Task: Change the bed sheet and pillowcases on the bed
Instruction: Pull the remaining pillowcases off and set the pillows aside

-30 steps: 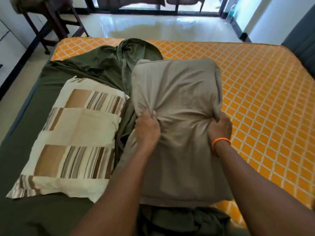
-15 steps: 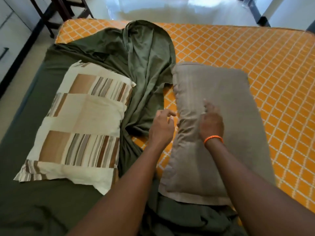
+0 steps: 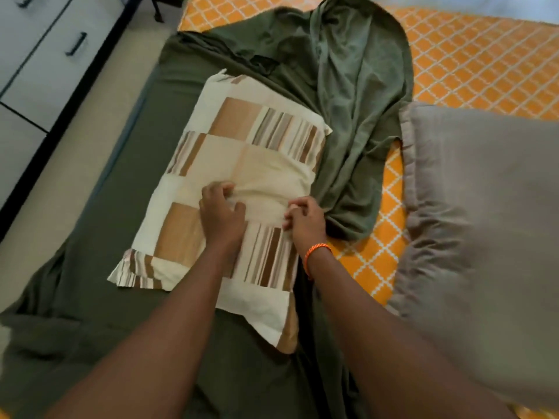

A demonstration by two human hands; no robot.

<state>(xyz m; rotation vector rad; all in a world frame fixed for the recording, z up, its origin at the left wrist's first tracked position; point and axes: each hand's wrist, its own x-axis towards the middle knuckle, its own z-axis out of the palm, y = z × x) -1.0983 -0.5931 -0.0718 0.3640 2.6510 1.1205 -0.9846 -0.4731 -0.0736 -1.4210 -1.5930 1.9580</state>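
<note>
I see my left hand [image 3: 222, 211] and right hand [image 3: 305, 220] both pinching the patterned pillow [image 3: 242, 164] beneath them, grey pillow [image 3: 484, 207] off to their right

Both hands have left the grey pillow [image 3: 484, 207]. The left hand [image 3: 222, 213] and right hand [image 3: 305, 220] now bunch the patterned pillow's [image 3: 242, 164] fabric between them.

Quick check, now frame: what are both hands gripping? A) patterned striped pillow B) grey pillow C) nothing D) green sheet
A: the left hand and right hand both pinch the fabric of the patterned striped pillow, which lies on the green sheet; the grey pillow lies untouched to the right.
</note>
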